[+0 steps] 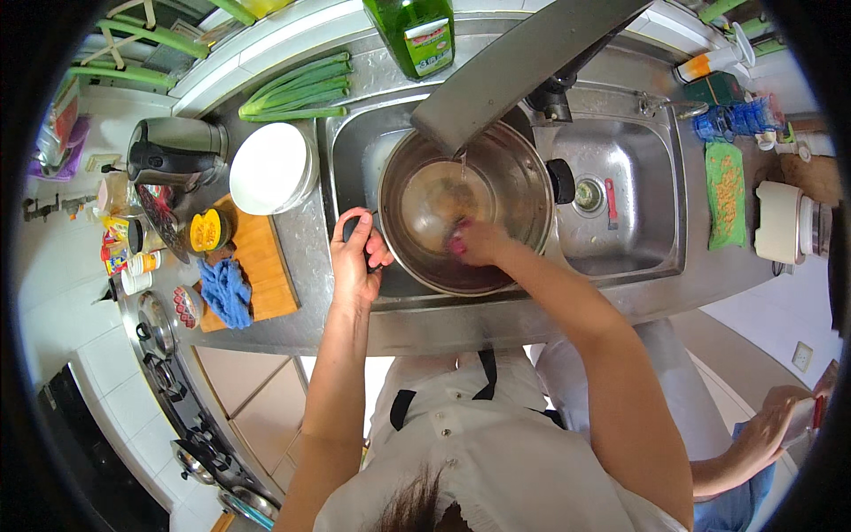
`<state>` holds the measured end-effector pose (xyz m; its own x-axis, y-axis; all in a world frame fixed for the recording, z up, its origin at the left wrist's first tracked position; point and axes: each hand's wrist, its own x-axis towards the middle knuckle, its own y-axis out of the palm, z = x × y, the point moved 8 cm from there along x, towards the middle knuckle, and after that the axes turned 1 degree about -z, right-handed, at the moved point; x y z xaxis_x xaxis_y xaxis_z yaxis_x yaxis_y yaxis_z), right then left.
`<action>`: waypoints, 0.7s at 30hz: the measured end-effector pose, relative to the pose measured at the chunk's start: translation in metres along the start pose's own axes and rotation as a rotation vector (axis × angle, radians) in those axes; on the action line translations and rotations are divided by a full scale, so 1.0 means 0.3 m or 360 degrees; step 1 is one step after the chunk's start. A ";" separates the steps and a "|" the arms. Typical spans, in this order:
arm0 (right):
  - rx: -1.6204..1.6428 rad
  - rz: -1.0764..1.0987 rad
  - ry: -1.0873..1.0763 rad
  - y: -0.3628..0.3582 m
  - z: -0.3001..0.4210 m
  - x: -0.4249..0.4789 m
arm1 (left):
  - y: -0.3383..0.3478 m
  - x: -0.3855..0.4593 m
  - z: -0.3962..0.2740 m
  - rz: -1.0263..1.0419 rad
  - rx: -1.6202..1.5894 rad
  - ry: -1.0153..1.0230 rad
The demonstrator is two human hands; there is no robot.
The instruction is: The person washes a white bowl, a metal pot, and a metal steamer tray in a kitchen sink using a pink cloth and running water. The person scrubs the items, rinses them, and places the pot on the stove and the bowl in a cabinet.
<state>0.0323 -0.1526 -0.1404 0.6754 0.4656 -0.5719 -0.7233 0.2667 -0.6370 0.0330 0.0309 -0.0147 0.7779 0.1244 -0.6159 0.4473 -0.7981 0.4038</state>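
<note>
A wide stainless steel pot [425, 213] sits in the left sink basin [352, 159], with shallow cloudy water at its bottom. My left hand [356, 259] is closed around the pot's black side handle [350, 229]. Inside the pot, my right hand [480, 243] reaches down to the bottom with fingers curled. Something pinkish shows at the fingertips, but blur hides whether it is a held thing. A thin stream of water falls into the pot from the broad grey faucet [492, 80] overhead. The pot's second black handle [560, 181] points right.
Right basin [625, 239] holds a red-handled tool [610, 203]. White bowls [272, 169], green onions [299, 90] and a kettle [176, 149] stand left. A cutting board [272, 279] carries cut pumpkin [207, 229] and a blue cloth [226, 292]. Another person's hand [764, 425] is at lower right.
</note>
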 end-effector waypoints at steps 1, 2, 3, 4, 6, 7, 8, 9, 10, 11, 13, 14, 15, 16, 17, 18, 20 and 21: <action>0.0279 0.0158 -0.0390 0.005 0.091 -0.036 | -0.002 0.000 -0.002 -0.0010 0.0008 -0.0005; 0.0626 0.0156 -0.0367 0.006 0.091 -0.031 | -0.006 -0.013 0.009 -0.0006 -0.0030 -0.0039; 0.0986 0.0141 -0.0344 0.002 0.103 -0.024 | -0.002 -0.017 0.006 -0.0006 -0.0023 -0.0046; 0.1348 0.0124 -0.0319 -0.004 0.108 -0.021 | 0.004 -0.021 0.006 -0.0004 -0.0014 -0.0054; 0.1324 -0.0470 -0.0173 -0.139 0.047 -0.066 | 0.002 -0.029 0.000 -0.0004 -0.0006 -0.0057; 0.1292 -0.0770 -0.0091 -0.229 0.009 -0.120 | 0.003 -0.034 0.002 0.0001 -0.0026 -0.0065; 0.1114 -0.0895 0.0101 -0.277 -0.040 -0.152 | 0.000 -0.039 0.000 0.0006 -0.0047 -0.0073; 0.0925 -0.1022 0.0295 -0.334 -0.096 -0.195 | 0.005 -0.045 0.000 0.0020 -0.0072 -0.0083; 0.0668 -0.0975 0.0388 -0.377 -0.120 -0.229 | 0.008 -0.053 0.001 0.0029 -0.0085 -0.0106; 0.0824 -0.0847 0.0321 -0.396 -0.119 -0.255 | 0.020 -0.059 0.002 0.0028 -0.0099 -0.0122; 0.1138 -0.0579 0.0174 -0.413 -0.095 -0.291 | 0.045 -0.078 -0.007 0.0019 -0.0118 -0.0148; 0.0820 -0.0590 0.0254 -0.427 -0.098 -0.304 | 0.058 -0.081 -0.010 0.0033 -0.0123 -0.0178; 0.0506 -0.0602 0.0339 -0.441 -0.100 -0.317 | 0.070 -0.084 -0.010 0.0055 -0.0148 -0.0201; 0.0190 -0.0608 0.0422 -0.457 -0.102 -0.330 | 0.082 -0.088 -0.010 0.0076 -0.0173 -0.0222; -0.0126 -0.0609 0.0503 -0.476 -0.104 -0.345 | 0.095 -0.093 -0.009 0.0097 -0.0199 -0.0244; -0.0044 -0.0640 0.0345 -0.519 -0.071 -0.355 | 0.109 -0.102 -0.018 0.0112 -0.0218 -0.0238; 0.0133 -0.0661 0.0017 -0.624 0.013 -0.396 | 0.127 -0.166 -0.042 0.0107 -0.0254 -0.0236; 0.0364 -0.0699 -0.0118 -0.667 0.031 -0.408 | 0.137 -0.198 -0.061 0.0096 -0.0253 -0.0213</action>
<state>0.0931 -0.2551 0.0618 0.9172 0.3244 -0.2313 -0.3914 0.6255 -0.6749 0.0133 0.0015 0.0510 0.7447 -0.0089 -0.6673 0.4736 -0.6974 0.5378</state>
